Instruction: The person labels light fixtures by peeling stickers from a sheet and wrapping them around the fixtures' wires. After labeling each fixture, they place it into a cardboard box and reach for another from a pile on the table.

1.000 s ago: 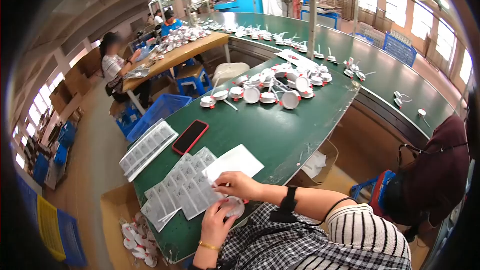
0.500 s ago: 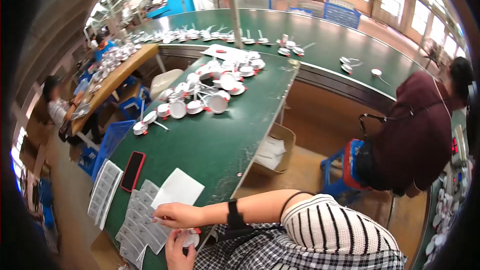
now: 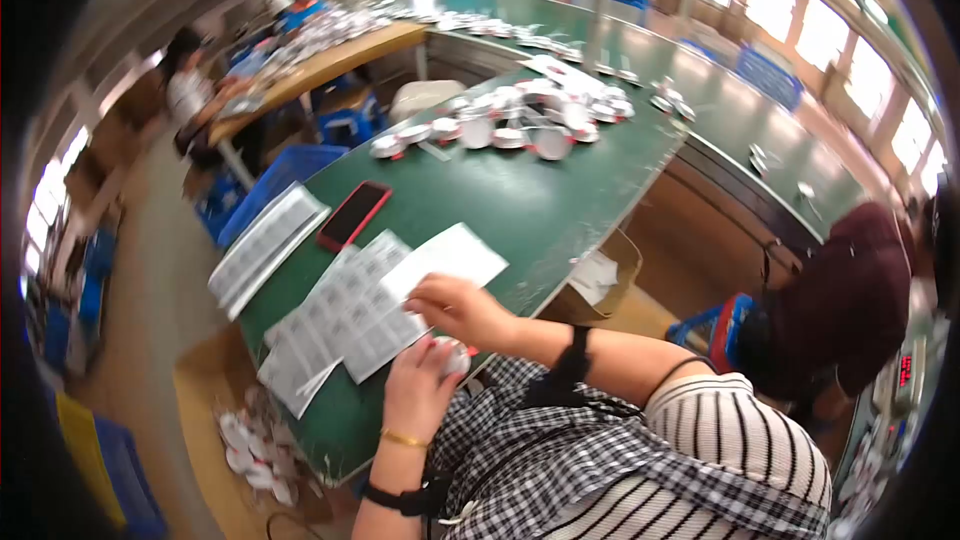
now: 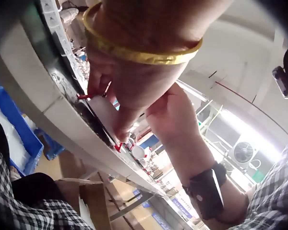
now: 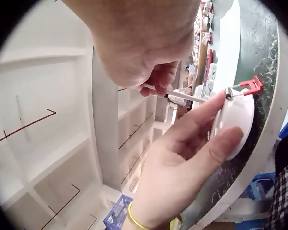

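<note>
Near the front edge of the green table, my left hand (image 3: pixel 415 390) holds a round white downlight (image 3: pixel 456 358). Its thumb and fingers grip the disc's rim, and a red spring clip (image 5: pixel 252 85) sticks out from the side in the right wrist view. Just above it, the right hand (image 3: pixel 462 310) pinches the downlight's white cable (image 5: pixel 185 96) between curled fingers. Sheets of grey printed labels (image 3: pixel 375 315) lie fanned out beside both hands. A blank white sheet (image 3: pixel 455 255) lies partly behind the right hand.
A red-edged phone (image 3: pixel 355 215) and another stack of label sheets (image 3: pixel 268 245) lie further left. Many downlights (image 3: pixel 515 120) are heaped at the table's far end. A cardboard box (image 3: pixel 205 440) with more downlights stands at the left. A seated person (image 3: pixel 830 310) is at the right.
The head view swung to the right and then came back. Both hands have stayed close together, the left still on the downlight.
</note>
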Tool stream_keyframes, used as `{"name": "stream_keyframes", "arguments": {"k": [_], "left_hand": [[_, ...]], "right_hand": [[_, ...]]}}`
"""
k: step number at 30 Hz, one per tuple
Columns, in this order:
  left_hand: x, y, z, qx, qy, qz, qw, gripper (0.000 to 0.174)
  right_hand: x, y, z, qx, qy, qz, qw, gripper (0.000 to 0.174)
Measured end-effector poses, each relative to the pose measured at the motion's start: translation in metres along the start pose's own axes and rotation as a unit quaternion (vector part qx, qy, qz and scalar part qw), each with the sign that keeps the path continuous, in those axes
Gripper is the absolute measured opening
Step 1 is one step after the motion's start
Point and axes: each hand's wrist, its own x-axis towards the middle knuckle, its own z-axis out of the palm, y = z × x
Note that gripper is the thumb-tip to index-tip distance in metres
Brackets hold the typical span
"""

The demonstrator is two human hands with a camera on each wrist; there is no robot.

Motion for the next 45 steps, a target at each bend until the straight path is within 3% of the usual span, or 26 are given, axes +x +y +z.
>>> {"name": "stream_keyframes", "arguments": {"k": [1, 3, 5, 7, 9, 10, 11, 12, 13, 14, 15, 18, 25, 29, 41, 45], "left_hand": [[-0.002, -0.005, 0.003, -0.010, 0.015, 0.013, 1.000, 0.038], [-0.008, -0.015, 0.009, -0.022, 0.009, -0.012, 1.000, 0.038], [-0.009, -0.019, 0.005, -0.045, 0.044, 0.016, 0.998, 0.039], [-0.007, -0.027, 0.010, -0.068, 0.038, 0.032, 0.996, 0.043], [-0.005, -0.024, 0.007, -0.066, 0.067, 0.046, 0.995, 0.043], [-0.004, -0.023, 0.003, -0.092, 0.072, 0.052, 0.992, 0.039], [-0.005, -0.023, -0.003, -0.087, 0.073, 0.048, 0.992, 0.039], [-0.006, -0.024, -0.008, -0.099, 0.095, 0.053, 0.989, 0.036], [-0.006, -0.025, -0.013, -0.110, 0.116, 0.059, 0.985, 0.033], [-0.005, -0.030, -0.023, -0.159, 0.079, 0.000, 0.984, 0.021], [-0.003, -0.039, -0.030, -0.155, 0.078, -0.004, 0.985, 0.021], [0.016, -0.068, -0.048, -0.007, 0.148, -0.081, 0.986, 0.011], [0.069, -0.112, -0.011, 0.151, 0.111, -0.113, 0.976, 0.007], [0.077, -0.125, 0.009, 0.286, 0.060, -0.133, 0.947, 0.009], [0.079, -0.102, 0.005, 0.286, 0.092, -0.121, 0.946, 0.007], [0.054, -0.086, -0.020, 0.126, 0.148, -0.136, 0.971, 0.007]], "right_hand": [[0.002, -0.010, 0.000, -0.068, -0.014, -0.100, 0.993, 0.008], [0.000, -0.021, 0.014, -0.078, -0.049, -0.141, 0.986, 0.010], [0.007, -0.018, 0.017, -0.062, -0.054, -0.058, 0.995, 0.016], [0.019, -0.017, 0.009, 0.098, -0.052, 0.185, 0.977, 0.023], [0.035, 0.005, -0.002, 0.199, 0.035, 0.196, 0.960, 0.029], [0.037, 0.019, -0.002, 0.122, 0.028, 0.195, 0.973, 0.027], [0.037, 0.037, -0.004, 0.044, 0.023, 0.192, 0.980, 0.027], [0.040, 0.052, -0.003, -0.154, -0.041, 0.081, 0.984, 0.026], [0.037, 0.066, -0.002, -0.206, -0.076, 0.057, 0.974, 0.027], [0.039, 0.069, 0.001, -0.261, -0.099, 0.028, 0.960, 0.028], [0.040, 0.071, 0.003, -0.315, -0.121, 0.000, 0.941, 0.029], [0.042, 0.075, 0.010, -0.354, -0.122, -0.060, 0.925, 0.033], [0.032, 0.085, 0.016, -0.341, -0.183, -0.091, 0.918, 0.038], [0.031, 0.090, 0.022, -0.316, -0.183, -0.100, 0.925, 0.036], [0.027, 0.101, 0.026, -0.321, -0.161, -0.091, 0.929, 0.035], [0.021, 0.102, 0.025, -0.324, -0.145, -0.117, 0.927, 0.039]]}}
